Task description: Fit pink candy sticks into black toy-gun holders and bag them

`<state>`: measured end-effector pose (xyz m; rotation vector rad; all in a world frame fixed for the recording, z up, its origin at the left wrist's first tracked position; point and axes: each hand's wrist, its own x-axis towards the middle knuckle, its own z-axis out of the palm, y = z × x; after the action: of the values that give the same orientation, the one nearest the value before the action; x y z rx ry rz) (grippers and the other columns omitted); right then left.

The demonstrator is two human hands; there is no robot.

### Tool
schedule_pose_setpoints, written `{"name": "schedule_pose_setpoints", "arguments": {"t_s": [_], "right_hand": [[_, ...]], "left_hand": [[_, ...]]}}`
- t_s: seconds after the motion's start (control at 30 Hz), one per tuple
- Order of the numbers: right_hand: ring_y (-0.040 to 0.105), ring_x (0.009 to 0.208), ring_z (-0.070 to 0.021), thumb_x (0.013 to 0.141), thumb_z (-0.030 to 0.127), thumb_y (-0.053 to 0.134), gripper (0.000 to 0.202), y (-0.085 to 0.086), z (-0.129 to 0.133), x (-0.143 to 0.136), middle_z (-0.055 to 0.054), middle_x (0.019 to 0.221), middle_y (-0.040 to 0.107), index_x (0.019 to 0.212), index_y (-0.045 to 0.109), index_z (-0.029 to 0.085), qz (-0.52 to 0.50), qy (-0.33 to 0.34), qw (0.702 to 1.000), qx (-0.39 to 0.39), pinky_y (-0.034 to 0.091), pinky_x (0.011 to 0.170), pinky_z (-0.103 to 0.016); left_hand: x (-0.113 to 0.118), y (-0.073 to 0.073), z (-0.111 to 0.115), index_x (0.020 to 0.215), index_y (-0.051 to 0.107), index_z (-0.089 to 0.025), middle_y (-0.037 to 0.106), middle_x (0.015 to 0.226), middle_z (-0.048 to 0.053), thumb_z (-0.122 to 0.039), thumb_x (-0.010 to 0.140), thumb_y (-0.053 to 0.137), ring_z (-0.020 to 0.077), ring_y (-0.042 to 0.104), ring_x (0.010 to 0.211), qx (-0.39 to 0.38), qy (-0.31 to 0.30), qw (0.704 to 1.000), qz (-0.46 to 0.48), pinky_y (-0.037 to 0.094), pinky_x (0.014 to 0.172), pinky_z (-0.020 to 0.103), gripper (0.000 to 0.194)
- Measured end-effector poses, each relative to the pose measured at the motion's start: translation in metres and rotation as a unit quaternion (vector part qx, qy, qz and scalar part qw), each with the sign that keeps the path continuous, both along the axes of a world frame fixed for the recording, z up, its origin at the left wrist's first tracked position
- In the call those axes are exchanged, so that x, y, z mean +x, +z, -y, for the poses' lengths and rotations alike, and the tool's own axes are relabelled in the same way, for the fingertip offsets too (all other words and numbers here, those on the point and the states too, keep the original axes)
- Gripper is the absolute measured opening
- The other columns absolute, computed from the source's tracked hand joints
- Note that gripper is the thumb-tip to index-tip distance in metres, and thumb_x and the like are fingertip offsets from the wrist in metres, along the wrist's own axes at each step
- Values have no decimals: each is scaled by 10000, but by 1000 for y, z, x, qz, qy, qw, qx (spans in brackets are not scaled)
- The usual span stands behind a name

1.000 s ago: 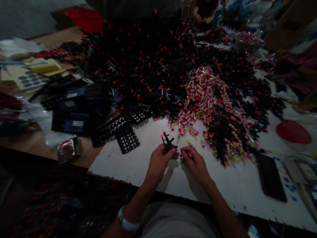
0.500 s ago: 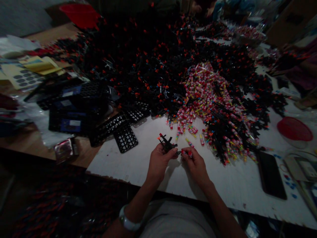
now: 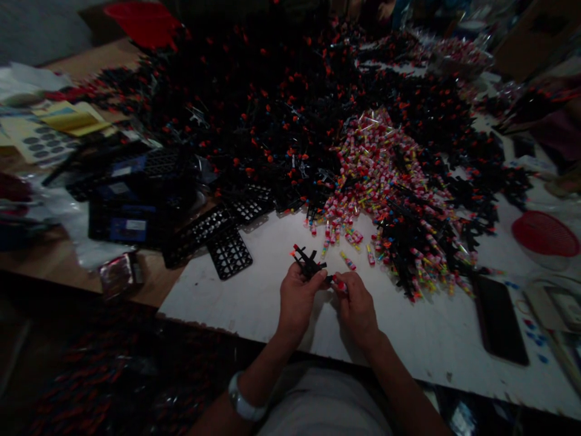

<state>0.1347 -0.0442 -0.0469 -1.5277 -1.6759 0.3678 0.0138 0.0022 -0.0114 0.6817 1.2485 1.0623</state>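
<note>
Over the white board, my left hand [image 3: 297, 297] is closed around small black toy guns [image 3: 309, 263] with red-orange tips, which fan out above the thumb. My right hand [image 3: 358, 306] pinches a small red and pink candy tube [image 3: 339, 283] at the butt end of one toy gun. Tube and gun appear to touch there, though fingers hide the joint. Just beyond the right hand, a few loose candy tubes [image 3: 348, 260] lie on the board. Farther back rises a heap of pink and yellow candy tubes [image 3: 379, 157].
A large pile of black toy guns [image 3: 254, 115] covers the back. Black perforated trays [image 3: 229, 253] lie at left. On the right are a black phone [image 3: 502, 321] and a red mesh basket [image 3: 544, 233]. A red bowl [image 3: 143, 24] stands far left. Another person's sleeve [image 3: 556, 133] shows at right.
My right hand has moved slightly left and turned inward, bringing the candy tube against the toy gun's end. The left hand keeps its hold, nearly still.
</note>
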Motion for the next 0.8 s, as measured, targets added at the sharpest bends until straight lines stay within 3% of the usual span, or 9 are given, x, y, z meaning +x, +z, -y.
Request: {"name": "schedule_pose_setpoints", "arguments": {"t_s": [0.2,0.5,0.63,0.73,0.8], "right_hand": [[620,756,-180,922,300,457,161,-1,3,-5,-59,841,626,1012,534,191,23,-43,999,8,513,663,-296],[627,784,-173,907,398,495,234,8,6,3,-53,904,646,998,556,192,-24,-76,992,-97,500,679,-284],[605,735,-162,925,389,458,224,7,9,2,-32,815,629,908,569,195,-2,-54,995,-88,483,658,-277],[602,683,-150,935,389,439,240,8,8,5,-18,765,623,891,573,195,7,-53,996,-75,481,618,-259],[612,709,-157,939,408,429,265,14,3,22,-30,798,638,921,587,196,33,-54,997,-48,493,635,-266]], "left_hand": [[3,4,4,866,587,-160,680,814,11,-272,656,741,141,628,729,18,-22,1000,-13,506,701,268,284],[12,7,9,882,583,-173,682,861,20,-265,692,711,152,635,802,21,-19,1000,11,489,742,260,247],[18,2,11,852,570,-170,672,826,19,-285,702,703,153,628,770,22,-25,999,14,486,698,253,231],[14,1,6,893,558,-173,674,861,34,-325,734,672,173,631,811,56,-71,996,-26,491,721,275,247],[7,6,-10,972,560,-169,677,911,53,-364,759,649,190,634,849,116,-172,975,-74,494,759,300,303]]}}
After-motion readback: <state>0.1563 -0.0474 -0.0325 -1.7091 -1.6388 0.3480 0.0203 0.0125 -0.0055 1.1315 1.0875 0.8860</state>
